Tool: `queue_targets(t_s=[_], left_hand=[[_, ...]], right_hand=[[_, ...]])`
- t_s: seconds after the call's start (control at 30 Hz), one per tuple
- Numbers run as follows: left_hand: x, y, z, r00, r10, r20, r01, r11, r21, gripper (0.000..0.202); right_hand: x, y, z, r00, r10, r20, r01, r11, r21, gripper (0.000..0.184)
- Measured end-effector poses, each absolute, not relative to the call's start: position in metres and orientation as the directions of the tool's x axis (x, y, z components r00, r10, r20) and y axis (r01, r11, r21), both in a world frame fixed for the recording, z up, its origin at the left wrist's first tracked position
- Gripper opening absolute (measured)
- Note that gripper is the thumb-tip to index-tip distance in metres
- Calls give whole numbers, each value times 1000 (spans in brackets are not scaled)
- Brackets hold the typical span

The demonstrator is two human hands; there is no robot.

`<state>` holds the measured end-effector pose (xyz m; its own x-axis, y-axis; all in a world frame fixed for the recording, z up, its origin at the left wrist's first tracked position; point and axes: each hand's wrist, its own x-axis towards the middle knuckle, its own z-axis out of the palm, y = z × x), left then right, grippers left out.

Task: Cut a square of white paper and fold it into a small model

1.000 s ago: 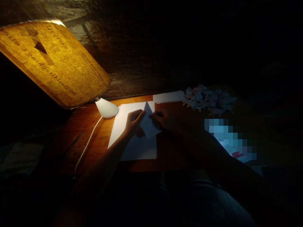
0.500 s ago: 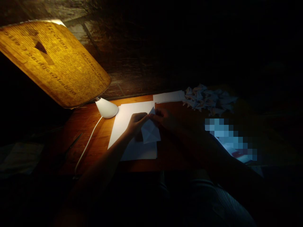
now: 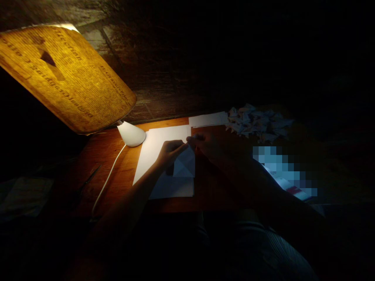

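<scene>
Both my hands meet over white paper sheets (image 3: 152, 156) on the wooden table. A small creased piece of paper (image 3: 184, 163) hangs between them, its lower part spread above the sheets. My left hand (image 3: 172, 150) is closed, pinching the paper's upper edge between thumb and fingers. Close beside it, my right hand (image 3: 204, 142) is closed on the upper right part of the same paper. Fingers and shadow cover the paper's top corner.
A lit lamp with a printed shade (image 3: 73, 82) and white base (image 3: 130, 134) stands at left, its cord (image 3: 108, 175) running forward. Scissors-like dark tool (image 3: 88, 179) lies left. Cut paper strips (image 3: 208, 119), a heap of folded paper pieces (image 3: 258, 123) and a glowing blurred screen (image 3: 284, 171) are right.
The creased paper has turned and shifted slightly left. Its pointed top, which stood up between my hands, is now covered by my fingers. My right hand has rolled a little.
</scene>
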<state>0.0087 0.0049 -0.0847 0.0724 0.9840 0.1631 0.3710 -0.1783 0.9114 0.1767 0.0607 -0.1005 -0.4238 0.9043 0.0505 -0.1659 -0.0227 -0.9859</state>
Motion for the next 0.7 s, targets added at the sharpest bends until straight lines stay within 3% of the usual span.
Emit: queue_targets(t_s=[0.2, 0.5, 0.7], left_hand=[[8, 5, -84, 66, 987, 145, 376, -160, 913, 58], [5, 8, -80, 35, 995, 95, 407, -101, 908, 58], [-4, 8, -71, 123, 992, 21, 411, -70, 909, 50]], right_hand=[[178, 58, -97, -474, 880, 38, -125, -25, -992, 45], [172, 60, -102, -281, 960, 15, -256, -59, -965, 48], [172, 61, -101, -212, 977, -13, -326, -84, -942, 41]])
